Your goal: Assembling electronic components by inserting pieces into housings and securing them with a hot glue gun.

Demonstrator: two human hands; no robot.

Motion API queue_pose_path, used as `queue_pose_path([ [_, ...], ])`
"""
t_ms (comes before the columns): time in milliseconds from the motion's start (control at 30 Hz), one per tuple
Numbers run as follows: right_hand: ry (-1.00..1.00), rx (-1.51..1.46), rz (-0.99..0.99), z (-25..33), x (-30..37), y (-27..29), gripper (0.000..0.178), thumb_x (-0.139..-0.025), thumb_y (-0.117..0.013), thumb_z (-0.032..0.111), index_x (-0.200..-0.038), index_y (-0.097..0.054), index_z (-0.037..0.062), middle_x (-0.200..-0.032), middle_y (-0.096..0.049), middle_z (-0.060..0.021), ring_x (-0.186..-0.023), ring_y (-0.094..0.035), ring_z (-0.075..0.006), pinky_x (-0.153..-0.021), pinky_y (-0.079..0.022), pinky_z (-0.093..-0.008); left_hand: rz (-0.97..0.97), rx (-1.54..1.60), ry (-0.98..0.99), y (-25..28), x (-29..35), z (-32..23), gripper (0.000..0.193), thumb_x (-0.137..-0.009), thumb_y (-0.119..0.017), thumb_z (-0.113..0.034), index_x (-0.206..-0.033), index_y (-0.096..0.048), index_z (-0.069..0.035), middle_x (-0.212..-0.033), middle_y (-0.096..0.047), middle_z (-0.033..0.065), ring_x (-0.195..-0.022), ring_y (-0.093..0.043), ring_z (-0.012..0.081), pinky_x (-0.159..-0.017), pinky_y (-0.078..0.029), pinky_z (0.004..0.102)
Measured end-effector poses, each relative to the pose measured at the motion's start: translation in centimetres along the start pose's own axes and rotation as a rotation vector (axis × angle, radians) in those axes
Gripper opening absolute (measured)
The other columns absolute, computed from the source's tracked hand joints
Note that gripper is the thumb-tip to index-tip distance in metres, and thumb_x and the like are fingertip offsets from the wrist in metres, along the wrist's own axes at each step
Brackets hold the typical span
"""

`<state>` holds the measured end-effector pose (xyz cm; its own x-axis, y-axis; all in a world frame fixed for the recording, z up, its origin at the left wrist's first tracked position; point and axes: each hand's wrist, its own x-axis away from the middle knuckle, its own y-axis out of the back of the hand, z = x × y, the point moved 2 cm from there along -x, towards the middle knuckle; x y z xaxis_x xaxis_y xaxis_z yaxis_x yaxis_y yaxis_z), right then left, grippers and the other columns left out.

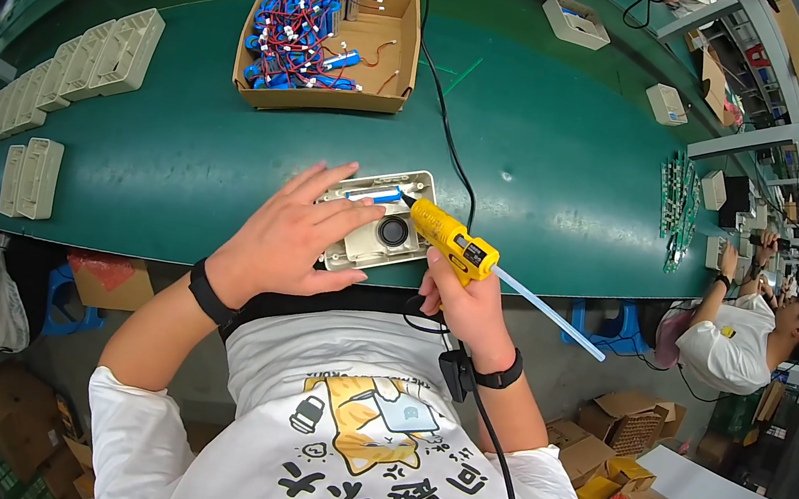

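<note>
Two hands busy: the left hand [306,232] spreads loosely over the pale case [359,247] at the surface's [571,171] six o'clock edge, fingers resting by the blue cell [383,194] inside, gripping nothing. The right hand [463,300] wraps the glue gun [442,232], nozzle at the cell's two o'clock end. Best, I'd say, to brace the case, keep the nozzle close, fingertips off its tip. Over at eleven o'clock, the carton [332,107] holds wired blue cells [291,38], heaped toward nine; at one o'clock, a tray's [571,34] contents I can't make out.

Left fingers [352,217] lie spread, right fingers [441,270] curl inward
</note>
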<state>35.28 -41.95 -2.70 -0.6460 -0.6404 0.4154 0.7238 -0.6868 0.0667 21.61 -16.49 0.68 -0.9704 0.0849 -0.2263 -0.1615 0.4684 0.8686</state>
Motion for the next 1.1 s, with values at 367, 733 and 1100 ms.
queue_pose_path([
  [367, 0.016, 0.092, -0.099, 2.2, 0.9, -1.3, 0.034, -0.116, -0.072, 0.026, -0.137, -0.071, -0.0017, -0.089, -0.075, -0.0021, -0.055, -0.065, -0.0076, -0.050, -0.052, -0.0248, -0.135, 0.186, 0.214, -2.5, 2.1, -1.6, 0.087, -0.077, -0.098, -0.016, -0.157, -0.063, -0.011, -0.153, -0.073, 0.0122, -0.156, -0.051, 0.0522, -0.132, -0.044, 0.0582],
  [733, -0.044, 0.078, -0.035, 2.3, 0.8, -0.6, 0.035, -0.116, -0.072, 0.024, -0.140, -0.071, -0.0016, -0.087, -0.075, -0.0029, -0.056, -0.066, -0.0077, -0.051, -0.053, -0.0249, -0.216, 0.223, 0.273, -3.1, 1.8, -2.1, 0.086, -0.078, -0.093, -0.007, -0.158, -0.062, -0.013, -0.153, -0.072, 0.0110, -0.151, -0.055, 0.0500, -0.134, -0.043, 0.0568],
  [1100, -0.114, 0.132, -0.046, 3.9, 1.3, -0.5, 0.034, -0.117, -0.069, 0.020, -0.140, -0.070, -0.0034, -0.091, -0.075, -0.0027, -0.054, -0.061, -0.0069, -0.051, -0.053, -0.0245, -0.252, 0.224, 0.237, -4.0, 2.4, -2.0, 0.086, -0.076, -0.094, -0.005, -0.156, -0.062, -0.011, -0.156, -0.071, 0.0120, -0.153, -0.055, 0.0521, -0.135, -0.039, 0.0597],
])
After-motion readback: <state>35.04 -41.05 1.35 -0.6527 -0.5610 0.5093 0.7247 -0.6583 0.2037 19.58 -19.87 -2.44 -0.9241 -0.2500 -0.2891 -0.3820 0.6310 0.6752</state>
